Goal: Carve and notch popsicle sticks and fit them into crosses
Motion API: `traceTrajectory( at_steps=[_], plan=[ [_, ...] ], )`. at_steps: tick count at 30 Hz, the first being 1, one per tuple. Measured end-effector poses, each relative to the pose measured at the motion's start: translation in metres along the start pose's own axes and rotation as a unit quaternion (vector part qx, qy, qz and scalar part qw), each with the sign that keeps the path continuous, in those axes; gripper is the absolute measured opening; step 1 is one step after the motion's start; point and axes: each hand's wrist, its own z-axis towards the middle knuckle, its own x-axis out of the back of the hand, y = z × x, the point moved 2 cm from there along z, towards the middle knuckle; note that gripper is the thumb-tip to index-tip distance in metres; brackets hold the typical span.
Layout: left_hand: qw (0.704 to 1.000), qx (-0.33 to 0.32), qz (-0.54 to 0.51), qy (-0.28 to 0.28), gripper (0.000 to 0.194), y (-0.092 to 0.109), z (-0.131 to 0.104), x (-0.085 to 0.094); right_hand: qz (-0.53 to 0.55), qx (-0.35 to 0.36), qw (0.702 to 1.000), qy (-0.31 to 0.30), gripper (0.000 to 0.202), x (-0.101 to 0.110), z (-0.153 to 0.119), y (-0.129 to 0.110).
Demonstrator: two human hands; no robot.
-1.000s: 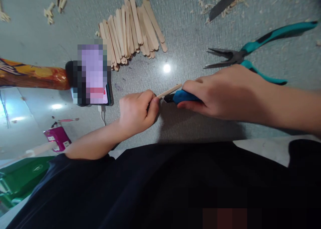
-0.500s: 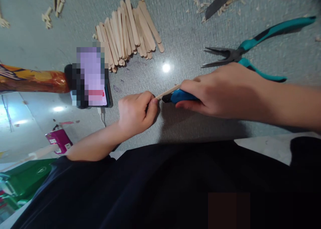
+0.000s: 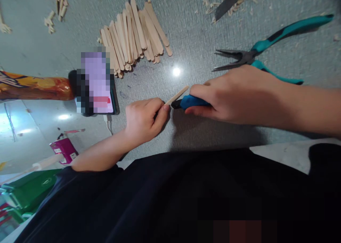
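Note:
My left hand [image 3: 146, 118] is closed, pinching one end of a flat wooden craft stick [image 3: 178, 94] between thumb and bent fingers. The stick's rounded free end points up and to the right. My right hand [image 3: 226, 95] is wrapped round a blue utility knife [image 3: 194, 100] with a black nose. That nose sits close to the left thumb, just below the stick. I cannot make out the blade or whether it touches the wood. Above my right wrist lie long-nose pliers [image 3: 247, 56] with teal handles, jaws apart.
A pile of craft sticks [image 3: 133, 37] lies at the upper middle. Left of it are a phone [image 3: 97, 81], a bottle with an orange label [image 3: 34, 85] and a magenta box [image 3: 64, 150]. A dark metal blade [image 3: 230, 3] lies among wood shavings [image 3: 206, 3] at the top right.
The knife and my right hand have shifted slightly left and away from the stick's tip, which now shows its rounded end. My left hand keeps its pinch.

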Motion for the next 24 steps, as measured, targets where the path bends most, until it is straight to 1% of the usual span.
traceTrajectory(
  at_steps=[4, 8, 12, 16, 20, 24],
  plan=[
    [0.999, -0.036, -0.016, 0.006, 0.042, -0.003, 0.001, -0.001, -0.044, 0.008, 0.999, -0.015, 0.080, 0.004, 0.000, 0.002],
    [0.998, -0.054, -0.037, 0.003, 0.042, -0.006, 0.003, -0.002, -0.044, 0.007, 0.999, -0.015, 0.076, 0.007, 0.000, 0.005],
    [0.997, -0.064, -0.049, -0.002, 0.041, -0.007, 0.005, 0.000, -0.023, 0.010, 1.000, -0.012, 0.070, 0.008, 0.002, 0.007],
    [0.996, -0.066, -0.053, -0.004, 0.041, -0.008, 0.006, 0.002, -0.013, 0.000, 1.000, -0.027, 0.070, 0.011, 0.003, 0.007],
    [0.995, -0.076, -0.061, 0.006, 0.039, -0.008, 0.006, 0.001, -0.003, -0.018, 0.999, -0.030, 0.065, 0.015, 0.003, 0.007],
    [0.996, -0.073, -0.059, 0.003, 0.042, -0.008, 0.007, 0.001, -0.007, -0.012, 0.999, -0.030, 0.067, 0.015, 0.003, 0.007]
  ],
)
